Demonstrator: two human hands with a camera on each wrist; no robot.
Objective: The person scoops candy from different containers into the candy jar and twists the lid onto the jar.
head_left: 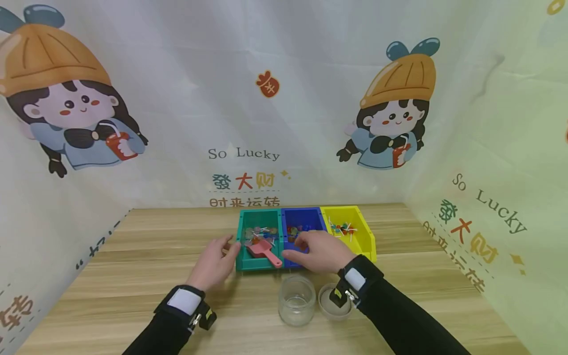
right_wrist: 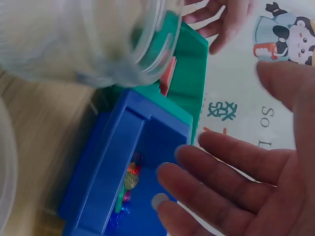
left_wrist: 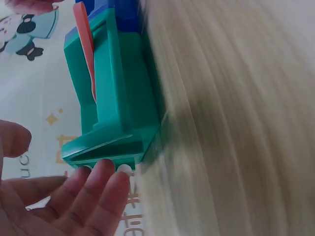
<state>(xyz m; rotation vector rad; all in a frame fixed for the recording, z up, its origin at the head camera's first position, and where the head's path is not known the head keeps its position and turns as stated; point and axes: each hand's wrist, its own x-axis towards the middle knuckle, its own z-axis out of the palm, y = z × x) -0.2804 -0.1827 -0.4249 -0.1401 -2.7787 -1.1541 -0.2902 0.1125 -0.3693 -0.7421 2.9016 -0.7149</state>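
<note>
My left hand (head_left: 214, 264) is beside the left wall of the green bin (head_left: 259, 266), its fingers loosely extended; in the left wrist view the fingertips (left_wrist: 118, 179) lie close to the bin's side, and I cannot tell whether they touch. A pink scoop (head_left: 265, 250) lies in the green bin over several lollipops (head_left: 262, 230), its handle on the front edge. Above the blue bin (head_left: 301, 211) hovers my right hand (head_left: 326, 250), fingers relaxed and holding nothing. Small colourful shiny pieces (right_wrist: 129, 179) show inside the blue bin, partly hidden by that hand in the head view.
The yellow bin (head_left: 369, 239), holding several lollipops (head_left: 343, 229), adjoins the blue one at right. In front of the bins stands a clear glass jar (head_left: 297, 301), with a round lid (head_left: 333, 310) just right of it, under my right wrist. Printed cloth (head_left: 310, 123) hangs behind the wooden table (head_left: 177, 224).
</note>
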